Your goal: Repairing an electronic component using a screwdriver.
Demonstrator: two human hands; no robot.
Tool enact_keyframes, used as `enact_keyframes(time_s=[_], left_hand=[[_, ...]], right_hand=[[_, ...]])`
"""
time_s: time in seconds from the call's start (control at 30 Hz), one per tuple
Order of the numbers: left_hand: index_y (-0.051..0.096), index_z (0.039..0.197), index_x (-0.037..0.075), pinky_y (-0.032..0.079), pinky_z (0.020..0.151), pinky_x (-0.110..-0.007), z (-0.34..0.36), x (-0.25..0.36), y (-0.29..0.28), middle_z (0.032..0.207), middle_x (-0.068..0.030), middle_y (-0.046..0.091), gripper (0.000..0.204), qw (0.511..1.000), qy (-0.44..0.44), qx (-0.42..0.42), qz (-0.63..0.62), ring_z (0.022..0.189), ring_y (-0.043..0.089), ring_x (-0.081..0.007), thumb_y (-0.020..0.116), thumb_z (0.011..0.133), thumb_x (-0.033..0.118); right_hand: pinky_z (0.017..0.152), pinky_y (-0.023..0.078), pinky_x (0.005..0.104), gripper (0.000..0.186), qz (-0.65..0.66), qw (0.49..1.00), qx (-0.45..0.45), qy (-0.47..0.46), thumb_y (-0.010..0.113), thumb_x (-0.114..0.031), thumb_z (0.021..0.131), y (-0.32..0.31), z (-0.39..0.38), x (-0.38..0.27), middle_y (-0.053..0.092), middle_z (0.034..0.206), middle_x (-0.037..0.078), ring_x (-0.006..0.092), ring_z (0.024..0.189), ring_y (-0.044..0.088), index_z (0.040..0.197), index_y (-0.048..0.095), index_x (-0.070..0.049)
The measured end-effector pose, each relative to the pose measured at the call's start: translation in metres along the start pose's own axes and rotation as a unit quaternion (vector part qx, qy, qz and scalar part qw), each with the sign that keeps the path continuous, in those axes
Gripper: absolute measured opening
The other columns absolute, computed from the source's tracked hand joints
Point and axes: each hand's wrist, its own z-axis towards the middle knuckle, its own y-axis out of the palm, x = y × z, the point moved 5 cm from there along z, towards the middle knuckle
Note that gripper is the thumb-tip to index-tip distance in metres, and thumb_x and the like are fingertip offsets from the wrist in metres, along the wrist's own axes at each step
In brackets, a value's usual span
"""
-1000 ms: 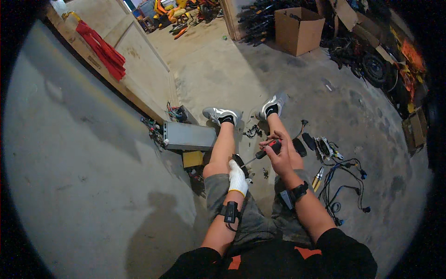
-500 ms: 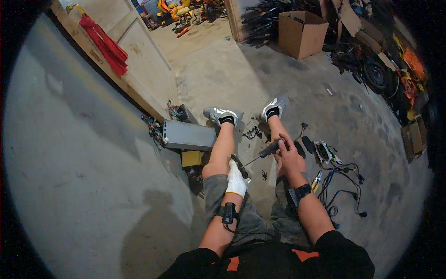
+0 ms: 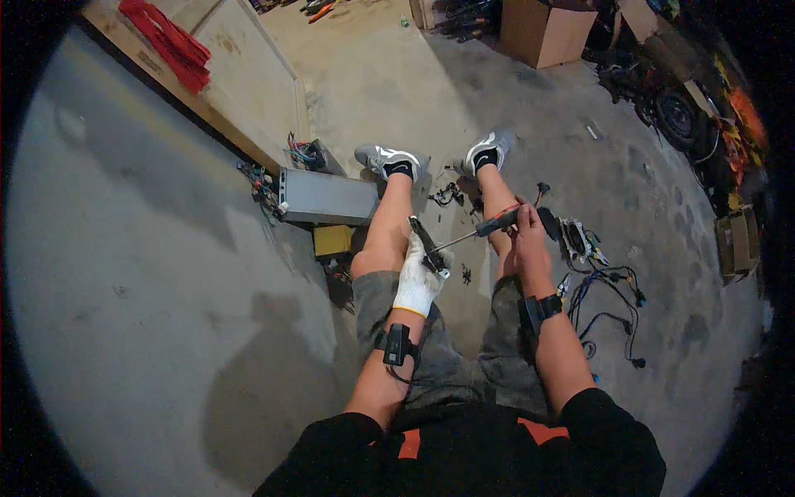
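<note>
Black part (image 3: 426, 244) juts from gloved left grip (image 3: 418, 279) grasping it; right grip (image 3: 530, 242) clasps screwdriver (image 3: 495, 223)

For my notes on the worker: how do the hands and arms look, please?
The left hand wears a white glove with a yellow cuff edge; the right hand is bare. A black box with a dark cable is strapped to the left forearm; a dark box sits on a black strap at the right wrist. Both sleeves are short and black.
</note>
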Motion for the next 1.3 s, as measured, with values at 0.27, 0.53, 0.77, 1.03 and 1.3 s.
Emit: enact_keyframes(time_s=[0.27,0.53,0.77,1.03,1.3], left_hand=[[0.057,0.107,0.018,0.057,0.054,-0.035,-0.002,0.002,0.005,0.078,-0.0023,0.057,0.028,0.999,0.026,-0.003,0.033,0.058,0.058,-0.0189,0.065,0.093,0.04],[0.056,0.108,0.015,0.053,0.052,-0.031,0.006,0.008,-0.003,0.075,-0.0011,0.054,0.034,0.996,0.066,0.011,0.066,0.056,0.056,-0.0162,0.065,0.092,0.044],[0.059,0.105,0.015,0.05,0.05,-0.029,0.009,0.008,-0.009,0.074,0.0005,0.055,0.037,0.99,0.074,0.047,0.11,0.055,0.054,-0.0143,0.063,0.092,0.049],[0.058,0.092,0.019,0.049,0.047,-0.03,0.006,0.01,-0.01,0.067,0.0,0.055,0.031,0.987,0.061,0.083,0.125,0.052,0.053,-0.0142,0.061,0.093,0.05],[0.059,0.095,0.015,0.048,0.047,-0.031,0.005,0.009,-0.012,0.067,-0.0005,0.053,0.034,0.98,0.059,0.105,0.157,0.053,0.054,-0.0154,0.062,0.093,0.048]], right_hand=[[0.087,0.053,0.0334,0.043,0.075,0.995,-0.061,-0.017,0.05,-0.028,0.103,-0.002,0.003,-0.001,0.061,0.12,0.009,0.0177,0.101,0.062,0.138,0.05,-0.003],[0.086,0.054,0.033,0.044,0.049,0.995,-0.084,-0.036,0.052,-0.03,0.102,0.003,0.007,0.003,0.062,0.121,0.009,0.0174,0.104,0.061,0.139,0.051,-0.005],[0.09,0.054,0.0362,0.046,-0.089,0.993,-0.068,-0.027,0.046,-0.026,0.105,0.004,0.0,-0.004,0.06,0.122,0.011,0.0198,0.109,0.061,0.143,0.042,-0.001],[0.089,0.051,0.0303,0.043,-0.098,0.989,-0.101,-0.035,0.049,-0.027,0.103,-0.004,0.01,0.006,0.06,0.125,0.006,0.0158,0.101,0.061,0.141,0.05,-0.005],[0.083,0.052,0.0307,0.045,0.022,0.995,-0.092,0.024,0.054,-0.029,0.102,0.001,0.004,0.005,0.062,0.114,0.006,0.0154,0.095,0.061,0.141,0.051,-0.007]])
